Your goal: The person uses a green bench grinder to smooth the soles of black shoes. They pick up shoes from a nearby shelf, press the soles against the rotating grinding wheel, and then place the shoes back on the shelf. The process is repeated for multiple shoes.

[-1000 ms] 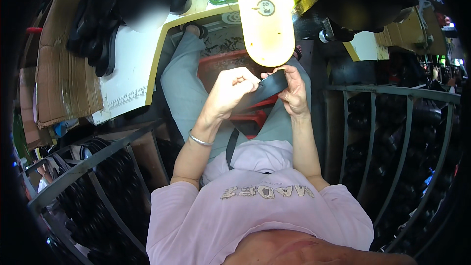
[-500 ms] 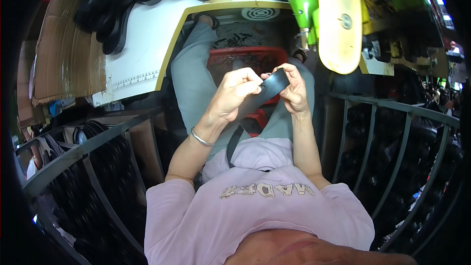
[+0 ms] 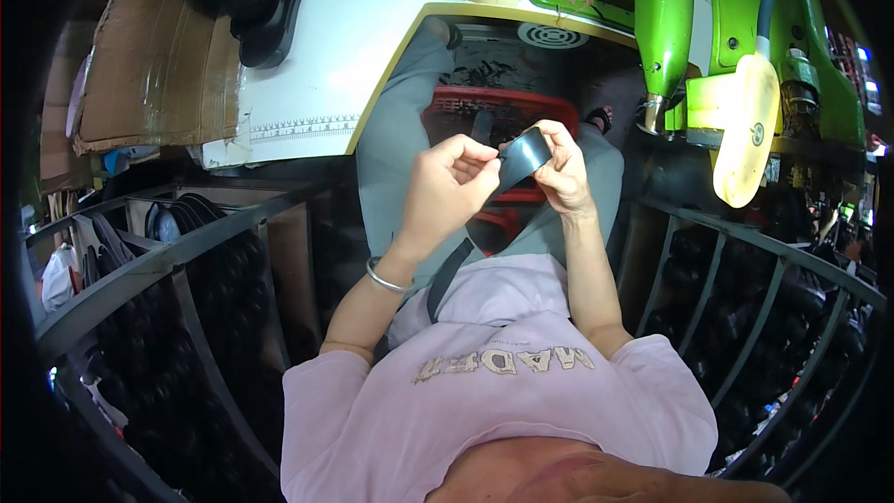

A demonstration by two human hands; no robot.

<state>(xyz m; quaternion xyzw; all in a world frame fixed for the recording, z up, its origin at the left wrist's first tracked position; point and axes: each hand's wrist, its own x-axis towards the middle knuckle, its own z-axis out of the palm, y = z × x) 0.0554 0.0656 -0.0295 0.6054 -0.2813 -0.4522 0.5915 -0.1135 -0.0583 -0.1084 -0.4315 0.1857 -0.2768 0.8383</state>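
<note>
Above my lap, both hands meet on a glossy black strap (image 3: 524,153), bent into a wide curved band. My right hand (image 3: 564,177) grips its right end, thumb in front and fingers curled over the top edge. At the strap's left edge, the fingertips of my left hand (image 3: 447,184) are pinched together; whatever small part lies between them is hidden. A silver bangle (image 3: 386,278) circles my left wrist. Across my lap runs a narrow black strip (image 3: 451,278); I cannot tell whether it joins the strap.
A white table (image 3: 317,65) with a ruler scale along its edge holds black shoe soles (image 3: 270,33) and cardboard (image 3: 163,65). A green machine (image 3: 666,28) and yellow lamp (image 3: 751,130) stand right. A red basket (image 3: 507,102) sits between my legs; metal racks (image 3: 186,298) flank me.
The view has shifted, so table and machine sit farther right in the picture. My left hand has turned slightly, its fingers still at the strap's edge. My right hand keeps its hold.
</note>
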